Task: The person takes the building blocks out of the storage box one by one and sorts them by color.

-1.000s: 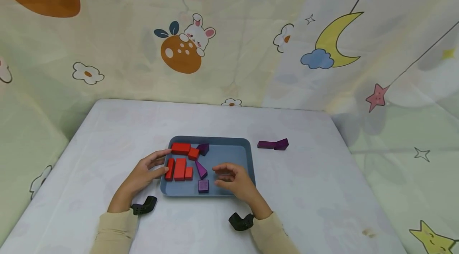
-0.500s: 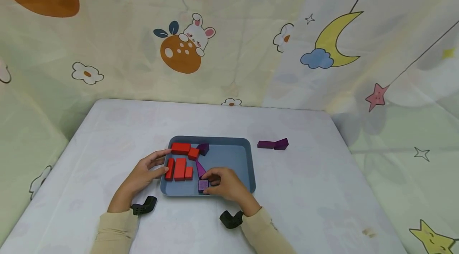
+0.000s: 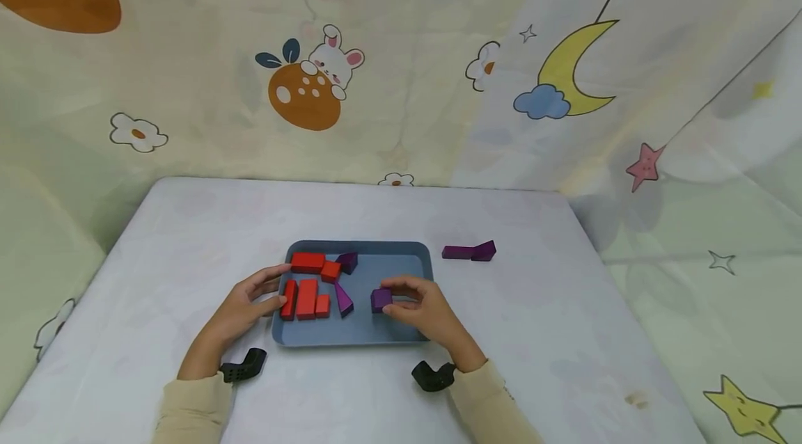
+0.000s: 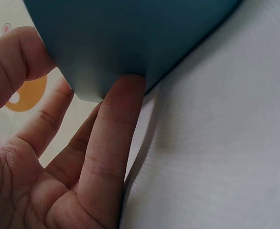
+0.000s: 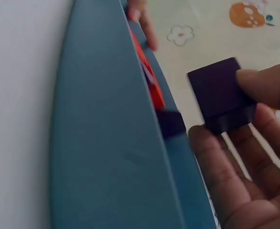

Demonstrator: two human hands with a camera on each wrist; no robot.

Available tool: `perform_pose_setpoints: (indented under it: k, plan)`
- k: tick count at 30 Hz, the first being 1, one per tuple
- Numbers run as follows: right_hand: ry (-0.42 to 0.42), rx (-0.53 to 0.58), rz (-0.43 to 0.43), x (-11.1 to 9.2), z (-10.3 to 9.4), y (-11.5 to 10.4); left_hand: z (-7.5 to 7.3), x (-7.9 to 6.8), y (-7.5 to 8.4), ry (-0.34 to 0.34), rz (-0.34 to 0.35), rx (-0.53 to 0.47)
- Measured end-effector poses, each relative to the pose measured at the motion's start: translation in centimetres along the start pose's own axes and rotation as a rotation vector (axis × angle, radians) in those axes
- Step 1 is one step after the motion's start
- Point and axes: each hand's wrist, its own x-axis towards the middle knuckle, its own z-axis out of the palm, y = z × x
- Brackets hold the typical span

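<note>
A blue-grey tray lies on the table, with several red blocks on its left side. At its left rim, my left hand grips the tray, its fingers against the outer wall in the left wrist view. My right hand pinches a purple cube-like block between thumb and fingers over the middle of the tray. In the right wrist view this block is raised above the tray's rim. A slim purple wedge and a dark purple block lie beside the red ones.
Two dark purple pieces, a flat bar and a wedge, lie touching on the white-covered table right of the tray. A patterned cloth hangs behind the table and at both sides.
My right hand reached left to the purple cube-like block near the tray's front, took hold of it and moved it up and right. My left hand stays at the rim. The head view shifted slightly.
</note>
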Motion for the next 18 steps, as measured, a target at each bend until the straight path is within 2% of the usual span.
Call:
perform_pose_setpoints:
  k: [3, 7, 18]
  plan:
    - [0.041, 0.041, -0.043, -0.3, -2.2, 0.0, 0.0, -0.1, -0.1, -0.001, 0.002, -0.005]
    - [0.097, 0.033, -0.077, -0.7, -5.4, 0.2, 0.0, -0.2, -0.3, 0.0, 0.0, -0.012]
    - [0.299, -0.134, -0.055, -2.2, -14.3, 0.9, 0.2, -0.1, -0.3, -0.005, 0.006, -0.02]
